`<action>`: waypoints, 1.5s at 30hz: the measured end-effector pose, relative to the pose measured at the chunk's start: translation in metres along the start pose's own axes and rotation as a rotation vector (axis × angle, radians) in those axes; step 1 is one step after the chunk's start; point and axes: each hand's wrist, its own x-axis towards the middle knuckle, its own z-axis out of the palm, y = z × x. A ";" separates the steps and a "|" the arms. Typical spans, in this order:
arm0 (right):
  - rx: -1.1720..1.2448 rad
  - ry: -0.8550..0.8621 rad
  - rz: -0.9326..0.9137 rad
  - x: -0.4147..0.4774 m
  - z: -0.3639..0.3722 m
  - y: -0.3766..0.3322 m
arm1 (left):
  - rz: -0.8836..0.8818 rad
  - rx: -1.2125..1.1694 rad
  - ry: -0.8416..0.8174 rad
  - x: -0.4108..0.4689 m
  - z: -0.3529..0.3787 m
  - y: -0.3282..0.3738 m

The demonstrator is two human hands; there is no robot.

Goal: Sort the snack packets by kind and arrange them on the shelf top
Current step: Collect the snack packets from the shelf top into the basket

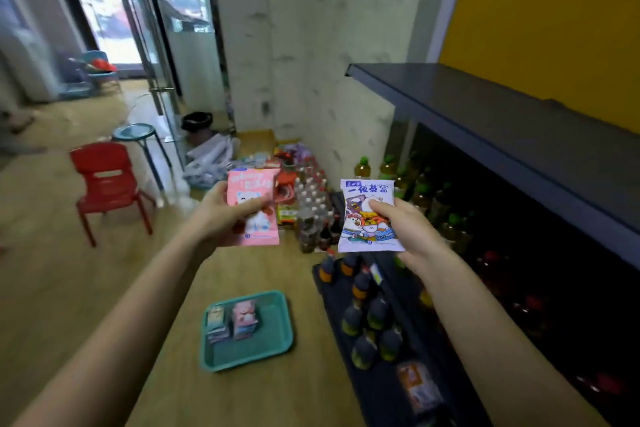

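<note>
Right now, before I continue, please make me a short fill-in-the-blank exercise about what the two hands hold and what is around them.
1. The left hand grips a ____ snack packet.
2. The white cartoon-printed snack packet is in the ____ hand.
3. The teal plastic tray with more packets sits on the wooden ____.
4. The small plastic chair is ____.
Missing words: pink; right; floor; red.

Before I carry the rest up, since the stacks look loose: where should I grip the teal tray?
Probably by its raised rim, one hand on the left side and one on the right, coming down from above. The teal tray lies flat on the floor and the packet stacks sit toward its far left, so a two-sided grip should keep it level.
</note>
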 end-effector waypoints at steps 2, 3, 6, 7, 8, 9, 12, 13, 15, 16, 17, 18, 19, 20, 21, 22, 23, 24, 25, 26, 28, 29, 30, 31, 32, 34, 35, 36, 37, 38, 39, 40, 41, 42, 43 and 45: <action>0.011 -0.043 0.036 0.035 0.045 0.027 | -0.042 -0.013 0.063 0.013 -0.049 -0.023; 0.015 -0.058 0.049 0.051 0.067 0.041 | -0.055 -0.015 0.090 0.019 -0.071 -0.035; -0.001 -0.082 0.101 0.095 0.121 0.079 | -0.096 -0.028 0.166 0.036 -0.124 -0.064; -0.018 -0.081 0.120 0.109 0.135 0.091 | -0.120 -0.035 0.180 0.041 -0.140 -0.075; -0.036 -0.080 0.137 0.121 0.147 0.103 | -0.153 -0.037 0.186 0.047 -0.154 -0.088; -0.049 -0.085 0.153 0.134 0.157 0.114 | -0.186 -0.036 0.194 0.053 -0.166 -0.099; -0.097 -0.103 0.199 0.171 0.179 0.146 | -0.306 -0.016 0.225 0.077 -0.195 -0.138; -0.116 -0.097 0.217 0.183 0.185 0.157 | -0.341 -0.023 0.244 0.087 -0.201 -0.153; -0.127 -0.079 0.246 0.210 0.194 0.181 | -0.405 -0.038 0.284 0.109 -0.209 -0.185; -0.147 -0.075 0.252 0.226 0.197 0.196 | -0.441 -0.041 0.301 0.120 -0.211 -0.202; -0.175 -0.070 0.257 0.241 0.200 0.212 | -0.467 -0.036 0.312 0.133 -0.213 -0.222; -0.202 -0.070 0.266 0.255 0.203 0.229 | -0.495 -0.029 0.325 0.144 -0.214 -0.243; -0.206 -0.073 0.275 0.270 0.207 0.248 | -0.522 -0.029 0.341 0.157 -0.216 -0.265; -0.199 -0.074 0.281 0.284 0.211 0.267 | -0.548 -0.032 0.353 0.169 -0.218 -0.285; -0.196 -0.072 0.290 0.296 0.215 0.287 | -0.570 -0.030 0.357 0.181 -0.221 -0.308; -0.209 -0.063 0.305 0.308 0.219 0.309 | -0.594 -0.021 0.355 0.192 -0.224 -0.332; -0.224 -0.054 0.324 0.319 0.224 0.331 | -0.613 -0.016 0.342 0.202 -0.226 -0.355; -0.231 -0.043 0.350 0.329 0.228 0.354 | -0.632 -0.016 0.325 0.211 -0.229 -0.378; -0.231 -0.030 0.377 0.340 0.230 0.378 | -0.650 -0.022 0.314 0.218 -0.231 -0.402; -0.232 -0.016 0.396 0.352 0.232 0.404 | -0.664 -0.029 0.310 0.225 -0.234 -0.428; -0.248 0.008 0.422 0.379 0.236 0.462 | -0.678 -0.032 0.314 0.239 -0.238 -0.486; -0.251 0.016 0.435 0.392 0.237 0.494 | -0.682 -0.030 0.310 0.245 -0.239 -0.519; -0.249 0.024 0.445 0.408 0.237 0.528 | -0.684 -0.032 0.303 0.252 -0.242 -0.553; -0.246 0.034 0.455 0.423 0.237 0.562 | -0.688 -0.036 0.293 0.259 -0.244 -0.589; -0.246 0.043 0.465 0.438 0.236 0.597 | -0.691 -0.034 0.276 0.264 -0.245 -0.625; -0.255 0.058 0.468 0.469 0.235 0.666 | -0.689 -0.019 0.246 0.277 -0.248 -0.699; -0.266 0.060 0.464 0.484 0.235 0.697 | -0.685 -0.015 0.241 0.284 -0.249 -0.734; -0.275 0.061 0.454 0.499 0.234 0.728 | -0.680 -0.010 0.243 0.291 -0.250 -0.767; -0.285 0.062 0.446 0.513 0.234 0.753 | -0.676 0.001 0.247 0.297 -0.250 -0.796; -0.295 0.056 0.437 0.525 0.233 0.780 | -0.670 0.009 0.250 0.304 -0.250 -0.824; -0.307 0.047 0.425 0.536 0.233 0.803 | -0.659 0.019 0.253 0.310 -0.250 -0.850; -0.321 0.040 0.413 0.546 0.233 0.820 | -0.644 0.020 0.253 0.316 -0.249 -0.871; -0.331 0.037 0.401 0.554 0.233 0.837 | -0.629 0.018 0.252 0.321 -0.248 -0.891; -0.343 0.033 0.387 0.561 0.232 0.851 | -0.613 0.022 0.255 0.325 -0.246 -0.907; -0.360 0.025 0.374 0.565 0.231 0.861 | -0.599 0.028 0.263 0.328 -0.245 -0.920; -0.391 0.008 0.355 0.569 0.229 0.876 | -0.591 0.022 0.282 0.328 -0.242 -0.939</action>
